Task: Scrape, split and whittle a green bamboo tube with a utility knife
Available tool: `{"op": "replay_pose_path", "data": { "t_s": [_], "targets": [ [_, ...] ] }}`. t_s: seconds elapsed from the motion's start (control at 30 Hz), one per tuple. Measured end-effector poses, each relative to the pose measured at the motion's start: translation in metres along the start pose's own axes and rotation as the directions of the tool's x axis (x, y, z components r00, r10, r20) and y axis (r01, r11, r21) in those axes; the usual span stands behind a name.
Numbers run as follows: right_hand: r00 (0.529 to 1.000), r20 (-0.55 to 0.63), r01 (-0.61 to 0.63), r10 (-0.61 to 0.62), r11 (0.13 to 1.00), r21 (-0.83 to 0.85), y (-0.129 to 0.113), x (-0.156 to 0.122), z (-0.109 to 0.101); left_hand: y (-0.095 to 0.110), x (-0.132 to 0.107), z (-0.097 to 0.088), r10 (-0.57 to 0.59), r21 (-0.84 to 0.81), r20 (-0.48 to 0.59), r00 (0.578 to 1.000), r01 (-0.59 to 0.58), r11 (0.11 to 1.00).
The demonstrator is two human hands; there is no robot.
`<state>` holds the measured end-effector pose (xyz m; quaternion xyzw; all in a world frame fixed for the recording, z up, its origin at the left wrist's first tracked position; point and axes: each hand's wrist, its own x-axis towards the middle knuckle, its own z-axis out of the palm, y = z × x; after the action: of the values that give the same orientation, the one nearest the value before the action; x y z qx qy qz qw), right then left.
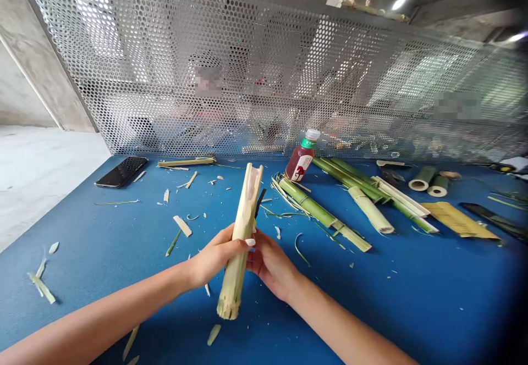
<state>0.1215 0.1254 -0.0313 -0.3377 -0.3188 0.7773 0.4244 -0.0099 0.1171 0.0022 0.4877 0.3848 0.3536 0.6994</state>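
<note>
Two hands, the left hand (216, 256) and the right hand (271, 266), grip a split bamboo section (243, 211) at its middle, nearly upright at twelve o'clock above the blue table (391, 304). It looks light and stiff, with splintery ends, so the middle seems safest to hold.

Split bamboo stalk (237, 255) rough, fibrous; perforated metal screen (173, 62) matt; blue mat (391, 299) matt, prob. cloth; phone (121, 172) glossy.

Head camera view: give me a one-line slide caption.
Left hand and right hand grip a split bamboo section above a blue work surface scattered with shavings.
</note>
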Motion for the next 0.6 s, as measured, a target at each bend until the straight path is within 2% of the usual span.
{"op": "replay_pose_path", "data": {
  "t_s": [0.13, 0.27, 0.33, 0.4, 0.43, 0.47, 0.53, 0.6],
  "targets": [
    [0.999, 0.033, -0.038, 0.038, 0.999, -0.01, -0.001, -0.004, 0.001, 0.008, -0.002, -0.004, -0.024, 0.094, 0.05, 0.998, 0.019, 0.995],
    [1.0, -0.016, -0.01, 0.009, 0.996, -0.085, -0.005, -0.001, -0.006, 0.013, -0.004, -0.006, 0.041, 0.21, 0.112, 0.993, -0.065, 0.976],
    [0.993, -0.103, 0.041, -0.054, 0.991, -0.127, -0.013, 0.005, -0.016, 0.01, -0.004, -0.01, 0.071, 0.214, 0.068, 0.995, -0.084, 0.973],
    [0.966, -0.179, 0.139, -0.186, 0.959, -0.249, -0.025, 0.011, -0.03, 0.004, -0.001, -0.018, 0.06, 0.154, -0.012, 0.998, -0.058, 0.986],
    [0.94, -0.189, 0.197, -0.283, 0.906, -0.375, -0.031, 0.013, -0.036, 0.001, 0.001, -0.022, 0.04, 0.114, -0.045, 0.998, -0.035, 0.993],
    [0.906, -0.169, 0.244, -0.387, 0.807, -0.537, -0.038, 0.014, -0.042, -0.002, 0.003, -0.027, 0.014, 0.078, -0.068, 0.998, -0.009, 0.997],
    [0.841, -0.031, 0.279, -0.54, 0.482, -0.831, -0.047, 0.013, -0.047, -0.007, 0.007, -0.035, -0.029, 0.054, -0.086, 0.996, 0.034, 0.998],
    [0.821, 0.148, 0.272, -0.552, 0.15, -0.951, -0.048, 0.009, -0.045, -0.011, 0.01, -0.04, -0.038, 0.099, -0.068, 0.997, 0.045, 0.994]
  ]
}}
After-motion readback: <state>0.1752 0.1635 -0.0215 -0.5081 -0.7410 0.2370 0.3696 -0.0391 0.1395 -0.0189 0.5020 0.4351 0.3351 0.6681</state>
